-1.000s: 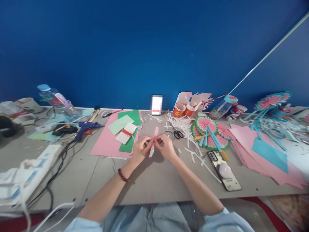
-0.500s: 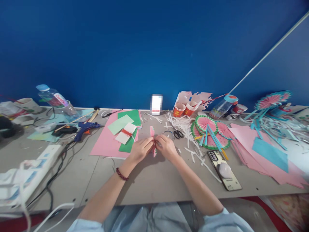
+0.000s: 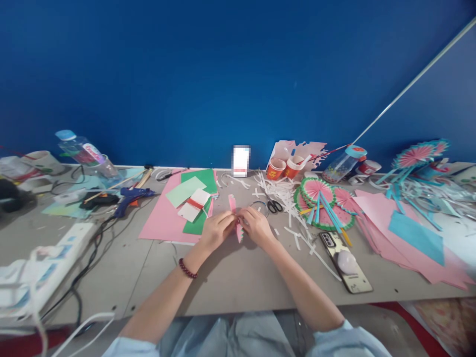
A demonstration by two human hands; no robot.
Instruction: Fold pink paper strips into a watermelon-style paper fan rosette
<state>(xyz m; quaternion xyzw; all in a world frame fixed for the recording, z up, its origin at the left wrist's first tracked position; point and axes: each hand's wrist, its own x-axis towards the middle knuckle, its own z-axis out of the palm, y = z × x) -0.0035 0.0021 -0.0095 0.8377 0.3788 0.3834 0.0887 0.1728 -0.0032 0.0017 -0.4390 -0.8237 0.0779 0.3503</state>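
Left of the black scissors point(image 3: 274, 206), the fingers of left hand point(image 3: 216, 230) and right hand point(image 3: 257, 226) together pinch the pleated pink paper point(image 3: 240, 232); uneven pulling could tear its middle.

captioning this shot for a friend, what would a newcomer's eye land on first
Probably the big blue wall across the upper part of the picture. Next, at the centre, the left hand and right hand, fingers meeting around a folded pink paper. To their right, the pink-and-green paper fans stand out beside white paper scraps.
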